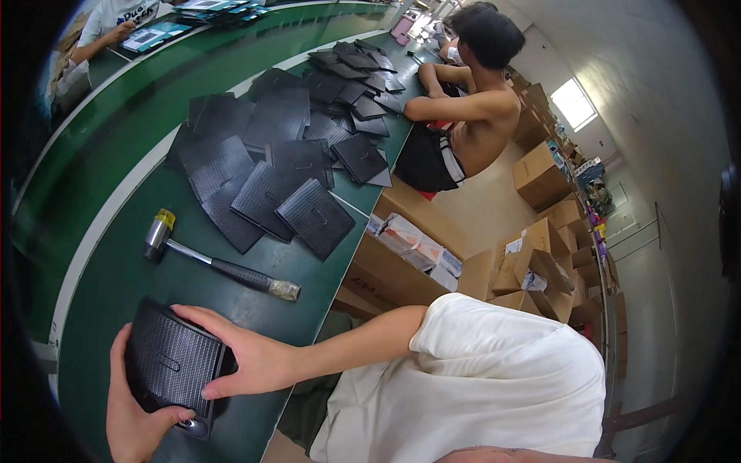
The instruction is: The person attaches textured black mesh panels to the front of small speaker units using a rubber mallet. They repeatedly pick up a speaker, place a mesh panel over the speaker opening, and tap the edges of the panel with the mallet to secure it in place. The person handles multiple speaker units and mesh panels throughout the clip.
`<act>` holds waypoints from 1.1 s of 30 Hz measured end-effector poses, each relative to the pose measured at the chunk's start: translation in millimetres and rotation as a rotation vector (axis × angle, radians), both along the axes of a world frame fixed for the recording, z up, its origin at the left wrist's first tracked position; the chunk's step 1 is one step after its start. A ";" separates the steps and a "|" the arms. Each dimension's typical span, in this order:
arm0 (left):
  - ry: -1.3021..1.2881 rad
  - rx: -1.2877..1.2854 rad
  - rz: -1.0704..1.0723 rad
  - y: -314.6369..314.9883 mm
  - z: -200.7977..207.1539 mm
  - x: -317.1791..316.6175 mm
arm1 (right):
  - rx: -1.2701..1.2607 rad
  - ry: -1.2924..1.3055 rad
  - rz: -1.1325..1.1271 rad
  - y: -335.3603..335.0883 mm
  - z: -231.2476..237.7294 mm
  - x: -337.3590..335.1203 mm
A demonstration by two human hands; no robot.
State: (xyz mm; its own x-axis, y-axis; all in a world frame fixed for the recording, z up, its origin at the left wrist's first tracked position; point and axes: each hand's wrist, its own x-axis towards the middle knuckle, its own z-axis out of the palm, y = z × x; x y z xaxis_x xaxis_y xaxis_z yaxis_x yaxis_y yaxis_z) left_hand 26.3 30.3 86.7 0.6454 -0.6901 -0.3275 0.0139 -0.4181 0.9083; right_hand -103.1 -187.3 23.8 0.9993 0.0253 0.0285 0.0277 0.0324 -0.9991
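Observation:
A black wallet-like piece with a woven texture [171,356] lies on the green bench top, slightly bowed, between my two hands. My left hand [139,417] wraps its left and near edges, thumb on the near corner. Beside that thumb a small shiny metal part [193,426] shows; its kind is unclear. My right hand [251,353] grips the right side, fingers over the far edge and thumb on the face. Just beyond lies a hammer [216,262] with one yellow face, one black face and a black handle. A loose pile of similar black pieces [270,177] spreads farther back.
A green conveyor [100,147] with a pale rail runs along the left. One co-worker [475,108] leans on the bench ahead; another person's hand [121,31] is by teal packages [154,36] across the belt. Open cardboard boxes [409,239] stand right of the bench.

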 end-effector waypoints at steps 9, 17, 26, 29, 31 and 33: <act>-0.186 0.064 -0.137 -15.4 16.3 3.3 | 0.023 0.028 -0.051 3.3 -4.2 -3.0; 0.006 -0.022 0.133 -14.1 4.5 -9.5 | -0.119 -0.055 -0.049 2.4 -13.8 -2.6; -0.754 0.383 -0.209 -16.8 35.2 -36.4 | 0.315 -0.004 0.010 -8.8 -10.1 -5.8; -0.842 0.445 -0.179 -28.9 29.2 -53.6 | 0.317 -0.051 0.115 -17.6 -13.6 -2.7; -0.835 0.434 -0.168 -32.2 27.7 -49.8 | 0.169 -0.117 0.134 -25.6 -20.3 -0.5; -0.852 0.477 -0.157 -34.3 33.2 -51.0 | 0.110 -0.169 0.154 -28.8 -23.2 1.0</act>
State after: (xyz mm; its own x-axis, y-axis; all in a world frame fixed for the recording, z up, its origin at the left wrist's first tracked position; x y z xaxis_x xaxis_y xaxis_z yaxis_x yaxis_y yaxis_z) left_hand -24.6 -4.0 119.9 0.7069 -0.7046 -0.0623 -0.6532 -0.6840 0.3248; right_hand -102.1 -216.1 0.6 0.9646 0.1648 0.2061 0.1805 0.1575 -0.9709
